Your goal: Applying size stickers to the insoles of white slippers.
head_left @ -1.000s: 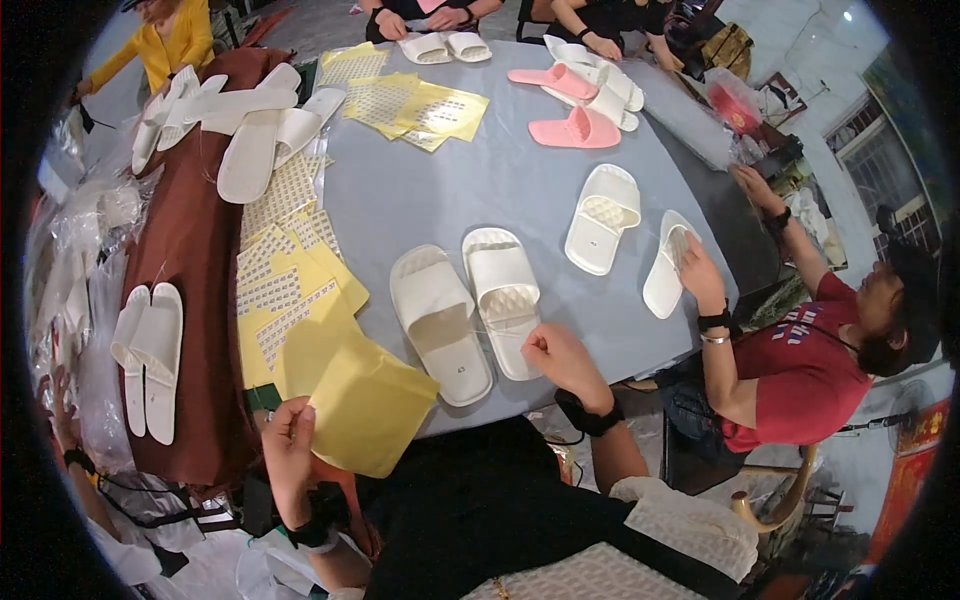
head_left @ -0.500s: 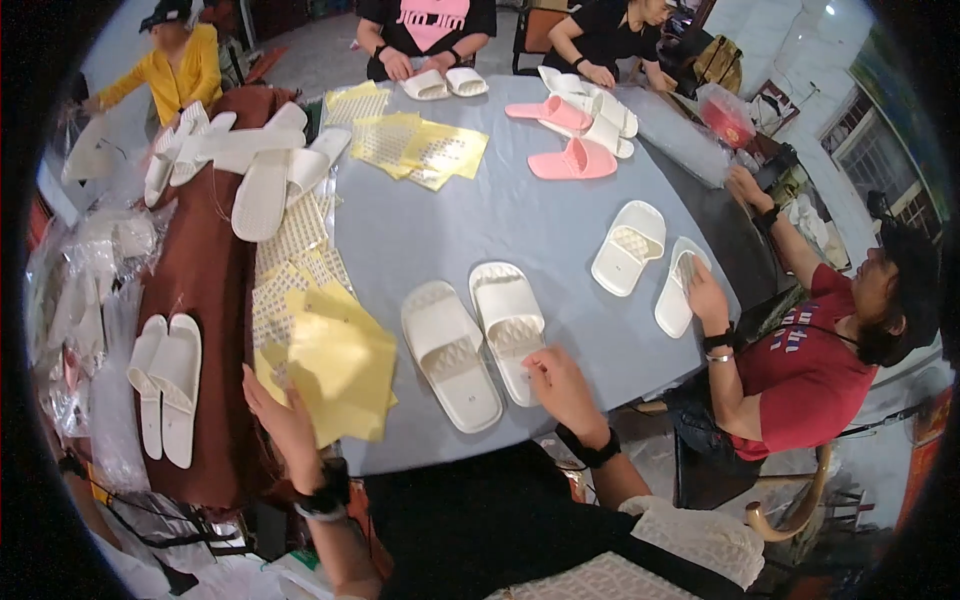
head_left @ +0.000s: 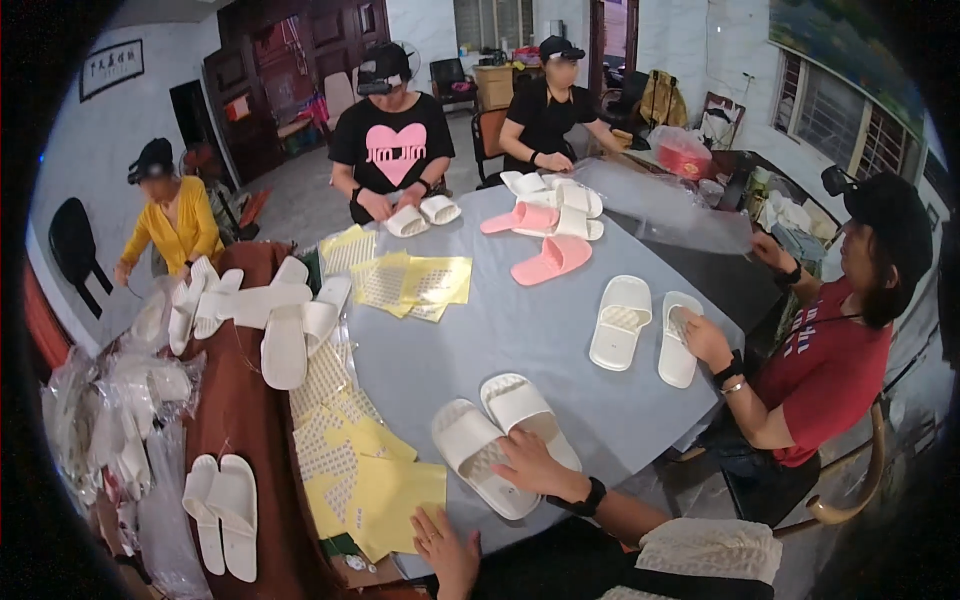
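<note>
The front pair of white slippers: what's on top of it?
The right hand is over the white slippers, covering parts of both. Their straps and heels show. What lies beneath the palm is hidden.

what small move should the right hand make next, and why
Probably draw the right hand back from the nearest white slippers: it hides part of one footbed, which can't be checked otherwise, while the left hand is at the yellow sheet's edge.

Your head view looks down from close above the tabletop's (head_left: 540, 330) near edge, outward past its far edge
</note>
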Tool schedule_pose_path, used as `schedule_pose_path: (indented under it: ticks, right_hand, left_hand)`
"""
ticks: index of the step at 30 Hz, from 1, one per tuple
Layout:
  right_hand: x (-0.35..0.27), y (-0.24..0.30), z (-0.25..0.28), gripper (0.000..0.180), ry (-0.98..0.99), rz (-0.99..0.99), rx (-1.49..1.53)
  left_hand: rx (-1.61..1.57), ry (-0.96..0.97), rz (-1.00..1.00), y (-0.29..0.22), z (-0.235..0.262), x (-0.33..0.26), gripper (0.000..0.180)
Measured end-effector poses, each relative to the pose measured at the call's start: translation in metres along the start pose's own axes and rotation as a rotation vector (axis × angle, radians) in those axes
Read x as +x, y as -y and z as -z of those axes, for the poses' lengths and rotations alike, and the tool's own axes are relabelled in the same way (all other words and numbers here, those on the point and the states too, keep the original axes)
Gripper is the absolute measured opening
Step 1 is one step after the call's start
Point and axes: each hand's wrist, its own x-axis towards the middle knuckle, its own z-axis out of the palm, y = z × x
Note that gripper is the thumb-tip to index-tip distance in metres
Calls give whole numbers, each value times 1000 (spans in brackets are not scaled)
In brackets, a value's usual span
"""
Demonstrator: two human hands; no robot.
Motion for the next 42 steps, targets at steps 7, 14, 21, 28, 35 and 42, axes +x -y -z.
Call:
schedule_pose_path:
  ticks: [7,14,21,28,35,42]
  right_hand:
    - [9,-39,66,48,-292,-160,55]
    - [26,-89,121,47,-936,-269,-262]
    - [-22,-75,39,33,-585,-184,56]
    - [-41,-47,2,33,-282,-103,82]
    - [-42,-13,6,52,199,-68,-84]
    - [-50,-24,12,66,306,4,-135]
  left_hand:
    - [45,118,-83,13,8,7,56]
    - [196,62,-194,18,15,19,46]
    - [195,-113,-323,39,3,27,42]
    - [149,-249,-47,24,15,33,45]
    - [91,-222,-51,36,23,32,40]
    - [-84,-413,97,40,75,32,49]
